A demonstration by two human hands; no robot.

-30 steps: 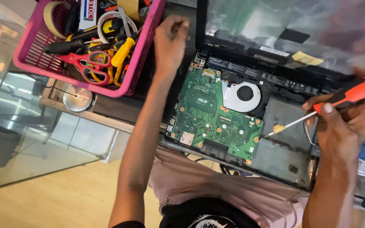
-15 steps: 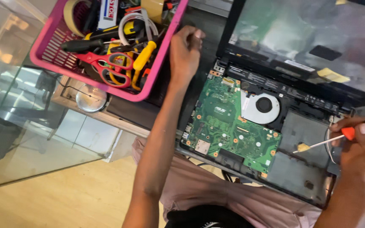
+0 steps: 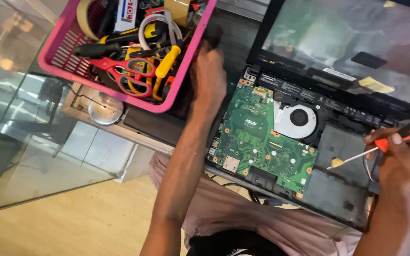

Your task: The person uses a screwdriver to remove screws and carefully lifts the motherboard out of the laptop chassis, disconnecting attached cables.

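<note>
The left hand [image 3: 208, 78] lies on the dark surface [image 3: 236, 28] between the pink basket [image 3: 186, 71] and the opened laptop [image 3: 309, 142]. Its fingers are curled, and it is not possible to tell if they grip something. The right hand [image 3: 402, 163] is closed around the orange handle of a screwdriver [image 3: 380, 144]. The metal tip of the screwdriver carries a small yellowish piece and stands over the dark empty bay, just beside the green motherboard [image 3: 257, 137] and the round fan [image 3: 297, 118]. In the basket are red scissors [image 3: 124, 71], tape rolls and other tools. The laptop rests partly on the person's lap.
</note>
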